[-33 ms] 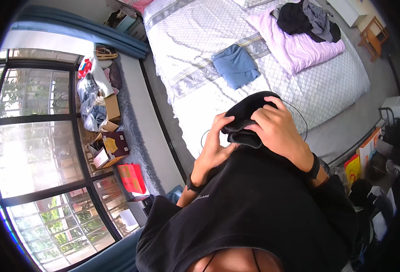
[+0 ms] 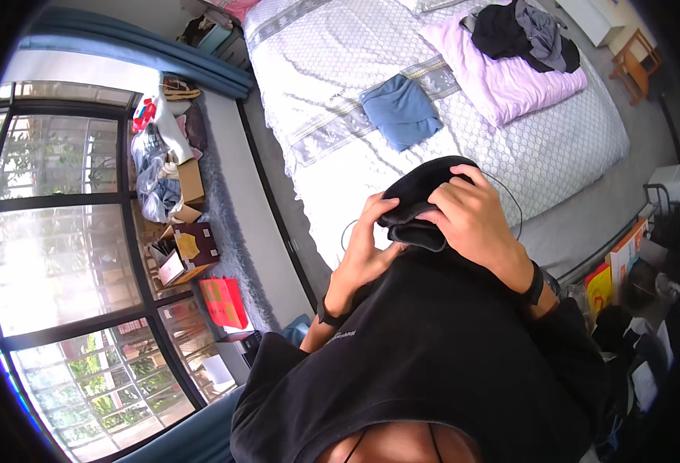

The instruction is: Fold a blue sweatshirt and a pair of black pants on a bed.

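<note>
Both hands are closed on a folded black cloth item [image 2: 423,187] with a rounded upper edge, held up in front of my chest; its exact kind does not show. My left hand [image 2: 361,245] grips its left side, thumb low at the fold and a fingertip on the upper layer. On the right, my right hand [image 2: 472,217] lies over the cloth with fingers bent round its edge. A thin dark cord [image 2: 519,207] curves out beside the right hand. Beyond the hands, a folded blue cloth [image 2: 400,113] rests on the white patterned bed [image 2: 324,181].
A pink quilt [image 2: 529,96] lies on the bed's far right, topped by black and grey clothes [image 2: 513,35]. Along the window ledge at left stand a cardboard box [image 2: 191,181] and a red bag [image 2: 224,302]. A wooden chair [image 2: 633,65] stands at far right.
</note>
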